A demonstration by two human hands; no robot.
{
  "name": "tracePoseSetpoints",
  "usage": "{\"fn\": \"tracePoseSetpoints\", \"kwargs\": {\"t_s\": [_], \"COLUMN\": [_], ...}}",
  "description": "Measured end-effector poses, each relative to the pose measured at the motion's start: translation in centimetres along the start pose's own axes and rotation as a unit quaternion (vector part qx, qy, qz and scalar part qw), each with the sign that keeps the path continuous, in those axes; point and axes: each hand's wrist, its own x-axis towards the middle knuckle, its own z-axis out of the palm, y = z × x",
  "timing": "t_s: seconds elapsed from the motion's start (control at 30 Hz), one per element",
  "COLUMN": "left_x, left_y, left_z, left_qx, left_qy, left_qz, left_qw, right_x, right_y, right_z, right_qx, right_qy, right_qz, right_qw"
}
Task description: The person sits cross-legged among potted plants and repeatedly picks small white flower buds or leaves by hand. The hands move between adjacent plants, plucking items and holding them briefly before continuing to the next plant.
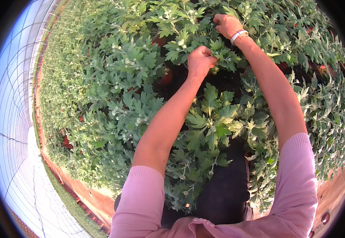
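My left hand (202,61) has its thumb and fingertips closed at a leafy shoot of a chrysanthemum plant (224,56); what lies between the fingertips is too small to tell. Farther out and to the right, my right hand (227,26), with a white band (238,36) at its wrist, reaches among budded stems. Its fingers are curled, and their tips are partly hidden by leaves. Pale round buds (180,43) top the shoots left of my hands. Below my hands, a broad-leaved chrysanthemum plant (211,123) stands between my forearms.
Dense rows of potted chrysanthemums (125,59) surround me on all sides. A reddish pot (165,77) shows through the foliage by dark ground. My dark-trousered leg (223,181) is among the plants. At far left are a bare soil path (80,190) and a greenhouse frame (11,89).
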Motion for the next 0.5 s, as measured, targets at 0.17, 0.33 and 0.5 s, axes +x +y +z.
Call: {"fn": "tracePoseSetpoints", "kwargs": {"t_s": [0.17,0.33,0.5], "left_x": [-0.3,-0.9,-1.4], "left_y": [-0.1,0.4,1.0], "left_z": [-0.5,-0.5,-0.7], "left_qx": [-0.002,0.066,0.197], "left_qy": [-0.062,-0.051,-0.005], "left_qz": [0.007,0.03,0.064], "left_qw": [0.998,0.996,0.978], "right_x": [0.2,0.0,-0.5], "right_y": [0.0,-0.1,0.4], "right_z": [0.0,0.2,0.8], "right_qx": [-0.02,-0.016,-0.062], "right_qy": [-0.022,-0.01,-0.001], "right_qz": [-0.018,-0.069,-0.13], "right_qw": [0.999,0.997,0.99]}}
